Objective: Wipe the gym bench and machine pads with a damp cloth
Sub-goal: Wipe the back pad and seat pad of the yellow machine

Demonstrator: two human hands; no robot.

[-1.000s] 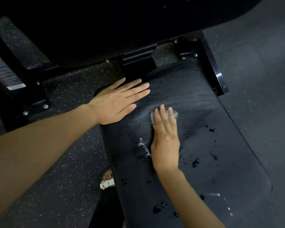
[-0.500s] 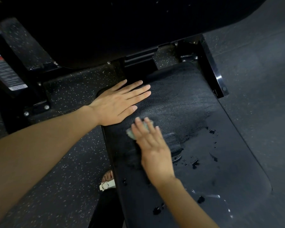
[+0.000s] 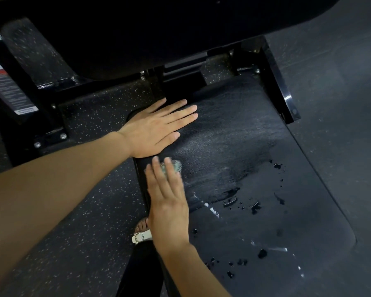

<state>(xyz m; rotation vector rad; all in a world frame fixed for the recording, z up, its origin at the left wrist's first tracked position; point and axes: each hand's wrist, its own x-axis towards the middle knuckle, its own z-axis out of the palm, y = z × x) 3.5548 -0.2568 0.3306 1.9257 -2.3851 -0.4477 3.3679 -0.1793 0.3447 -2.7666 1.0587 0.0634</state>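
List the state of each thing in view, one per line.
Black padded bench seat: far half smeared wet, near half dotted with droplets.
Left hand: flat, resting on the seat.
Right hand: fingers straight, pressing a small grey-green cloth down.
Cloth: mostly covered, near the seat's left edge.

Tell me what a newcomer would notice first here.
Two bare hands work on the black bench pad: the left hand lies flat near its far left corner, and just below it the right hand presses a small pale cloth under straight fingers. To their right, a dull wiped patch gives way to glossy water drops scattered over the middle and near end of the pad.
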